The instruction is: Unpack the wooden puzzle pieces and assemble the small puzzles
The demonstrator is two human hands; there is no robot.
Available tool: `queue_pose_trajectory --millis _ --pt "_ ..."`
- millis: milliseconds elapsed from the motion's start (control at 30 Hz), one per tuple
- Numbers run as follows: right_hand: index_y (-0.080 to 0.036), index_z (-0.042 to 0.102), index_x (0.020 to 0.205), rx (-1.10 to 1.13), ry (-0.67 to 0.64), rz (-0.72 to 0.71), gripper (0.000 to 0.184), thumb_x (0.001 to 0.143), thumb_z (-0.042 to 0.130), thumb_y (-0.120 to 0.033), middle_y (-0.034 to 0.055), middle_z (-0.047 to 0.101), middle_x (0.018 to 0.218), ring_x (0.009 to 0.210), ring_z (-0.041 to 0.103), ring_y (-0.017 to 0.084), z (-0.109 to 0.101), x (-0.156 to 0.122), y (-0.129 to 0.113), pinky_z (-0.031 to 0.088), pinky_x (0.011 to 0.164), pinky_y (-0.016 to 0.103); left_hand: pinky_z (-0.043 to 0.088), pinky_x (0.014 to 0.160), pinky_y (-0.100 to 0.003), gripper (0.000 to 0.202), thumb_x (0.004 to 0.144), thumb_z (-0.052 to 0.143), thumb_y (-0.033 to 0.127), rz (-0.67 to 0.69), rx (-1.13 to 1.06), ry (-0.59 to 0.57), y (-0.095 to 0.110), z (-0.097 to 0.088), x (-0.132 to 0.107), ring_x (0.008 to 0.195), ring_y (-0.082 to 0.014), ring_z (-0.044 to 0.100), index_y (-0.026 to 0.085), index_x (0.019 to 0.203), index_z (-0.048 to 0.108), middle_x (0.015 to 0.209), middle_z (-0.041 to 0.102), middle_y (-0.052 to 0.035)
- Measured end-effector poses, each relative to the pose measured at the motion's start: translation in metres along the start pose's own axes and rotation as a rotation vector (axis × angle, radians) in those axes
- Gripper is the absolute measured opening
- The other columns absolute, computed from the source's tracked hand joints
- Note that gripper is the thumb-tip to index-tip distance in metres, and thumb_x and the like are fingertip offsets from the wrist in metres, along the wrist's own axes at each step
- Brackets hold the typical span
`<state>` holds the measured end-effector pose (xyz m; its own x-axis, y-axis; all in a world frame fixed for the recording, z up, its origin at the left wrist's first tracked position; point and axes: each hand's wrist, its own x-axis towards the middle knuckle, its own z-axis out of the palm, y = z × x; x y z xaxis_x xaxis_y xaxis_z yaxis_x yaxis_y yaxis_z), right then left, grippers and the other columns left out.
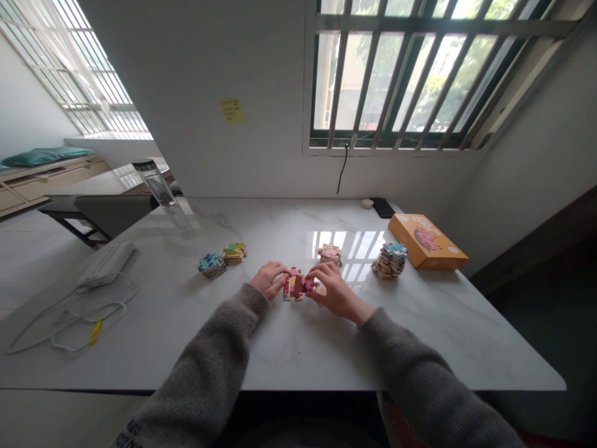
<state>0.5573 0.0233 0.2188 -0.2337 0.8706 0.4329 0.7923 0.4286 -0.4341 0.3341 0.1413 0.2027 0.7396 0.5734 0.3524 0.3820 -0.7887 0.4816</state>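
A small patch of red, brown and yellow jigsaw pieces lies on the white marbled table before me. At its left edge is my left hand, fingertips and thumb closed on a piece there. My right hand pinches a pink and dark-red jigsaw piece between thumb and fingers, against the right side of the patch. Whether the two pieces interlock I cannot tell. Part of a pale piece shows beneath the right hand. Just beyond that hand sits a stack of pink jigsaw pieces.
Left stand a blue stack and a green-yellow stack of pieces. A taller stack is right, beside an orange box. A phone, a clear bottle and a white device with a looped cable lie farther out.
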Motion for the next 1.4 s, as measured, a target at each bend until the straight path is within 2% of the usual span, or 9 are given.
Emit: queue_pose_trajectory --millis 200,433,533,667,833,967,1067,1200,1400 --pt "-0.026 0.066 0.100 0.058 -0.236 -0.086 0.021 0.083 0.078 -0.029 0.0027 0.064 0.112 0.107 0.050 0.022 0.018 -0.009 -0.024 0.041 0.096 0.037 0.049 0.094 -0.037 0.020 0.091 0.050 0.026 0.024 0.002 -0.092 -0.002 0.003 -0.003 0.099 -0.0229 0.060 0.021 0.092 0.069 0.099 0.067 -0.0065" --pt "-0.026 0.067 0.097 0.017 -0.288 -0.095 0.017 0.083 0.077 -0.028 0.0027 0.063 0.116 0.108 0.050 0.022 0.012 -0.010 -0.030 0.039 0.097 0.039 0.050 0.095 -0.038 0.020 0.092 0.051 0.028 0.038 0.018 -0.113 -0.001 0.003 -0.004 0.100 -0.0232 0.059 0.020 0.092 0.070 0.103 0.066 -0.0078" --pt "-0.026 0.068 0.097 0.012 -0.240 -0.095 0.012 0.087 0.073 -0.030 0.0044 0.063 0.116 0.108 0.051 0.023 0.001 -0.008 -0.022 0.040 0.098 0.041 0.049 0.095 -0.038 0.018 0.090 0.053 0.028 0.038 0.018 -0.112 -0.001 0.003 -0.004 0.101 -0.0234 0.059 0.020 0.090 0.070 0.103 0.065 -0.0075" --pt "-0.021 0.067 0.105 0.018 -0.141 0.020 0.013 0.093 0.064 -0.026 0.0086 0.063 0.104 0.101 0.056 0.023 -0.021 -0.007 0.010 0.045 0.092 0.040 0.048 0.094 -0.038 0.016 0.088 0.057 0.028 0.043 0.025 -0.124 -0.002 0.004 -0.005 0.101 -0.0241 0.058 0.020 0.089 0.071 0.103 0.064 -0.0078" --pt "-0.021 0.069 0.108 -0.063 -0.332 0.169 0.025 0.084 0.072 -0.027 0.0075 0.064 0.097 0.091 0.059 0.023 -0.038 -0.013 0.040 0.048 0.085 0.038 0.047 0.094 -0.039 0.016 0.086 0.059 0.023 0.069 0.025 -0.141 -0.005 0.004 -0.005 0.101 -0.0241 0.058 0.022 0.089 0.074 0.104 0.064 -0.0068" --pt "-0.024 0.066 0.118 -0.115 -0.399 0.199 0.043 0.077 0.079 -0.031 0.0085 0.061 0.109 0.103 0.056 0.027 -0.037 -0.016 0.039 0.044 0.095 0.043 0.046 0.097 -0.041 0.017 0.081 0.064 0.022 0.083 0.019 -0.174 -0.008 0.002 -0.006 0.103 -0.0248 0.057 0.024 0.093 0.074 0.108 0.063 -0.0060" --pt "-0.024 0.065 0.113 -0.148 -0.411 0.228 0.041 0.076 0.080 -0.032 0.0091 0.059 0.114 0.109 0.053 0.029 -0.035 -0.017 0.035 0.041 0.098 0.046 0.045 0.101 -0.043 0.024 0.074 0.071 0.024 0.082 0.013 -0.210 -0.011 0.001 -0.008 0.107 -0.0265 0.056 0.024 0.098 0.073 0.114 0.061 -0.0066" --pt "-0.020 0.062 0.109 -0.154 -0.416 0.291 0.042 0.074 0.081 -0.035 0.0093 0.058 0.112 0.106 0.052 0.028 -0.032 -0.016 0.033 0.042 0.094 0.043 0.044 0.105 -0.043 0.034 0.071 0.071 0.021 0.095 -0.001 -0.228 -0.016 0.001 -0.011 0.113 -0.0273 0.054 0.024 0.106 0.071 0.119 0.058 -0.0075" --pt "-0.020 0.060 0.106 -0.167 -0.407 0.297 0.041 0.075 0.080 -0.039 0.0089 0.059 0.107 0.100 0.054 0.027 -0.032 -0.017 0.036 0.043 0.089 0.039 0.045 0.106 -0.043 0.034 0.079 0.067 0.024 0.086 0.040 -0.184 -0.023 0.009 -0.010 0.114 -0.0266 0.055 0.024 0.112 0.070 0.122 0.057 -0.0084"
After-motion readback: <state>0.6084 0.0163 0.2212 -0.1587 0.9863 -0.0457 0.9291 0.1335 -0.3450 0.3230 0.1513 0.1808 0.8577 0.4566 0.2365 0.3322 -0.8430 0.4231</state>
